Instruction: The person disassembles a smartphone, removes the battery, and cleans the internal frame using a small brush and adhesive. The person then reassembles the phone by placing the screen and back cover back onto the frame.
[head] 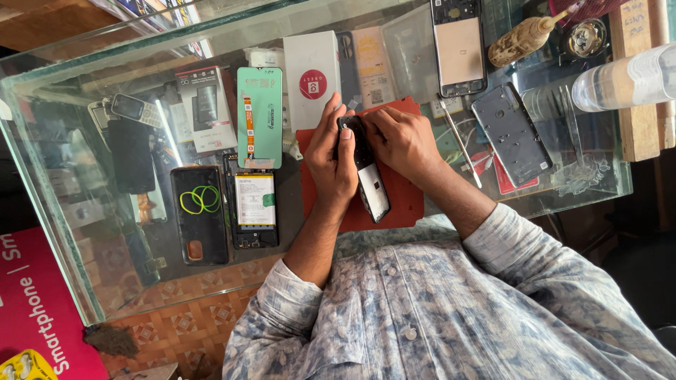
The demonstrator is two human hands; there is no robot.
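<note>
Both my hands hold a slim black phone part [367, 176] over a red work mat [405, 200] on a glass counter [84, 211]. My left hand [329, 158] grips its left edge, with the thumb resting on the upper end. My right hand [403, 141] presses its fingertips on the same upper end from the right. The lower end of the part shows a pale inner face and points toward my body.
Left of the mat lie a green-backed replacement screen [259, 116], an opened phone with its battery showing [253, 204] and a black back cover [201, 211]. A white box [312, 77], a phone frame [459, 46], a dark back cover [512, 134], a thin tool [461, 144] and a plastic bottle [627, 77] lie beyond.
</note>
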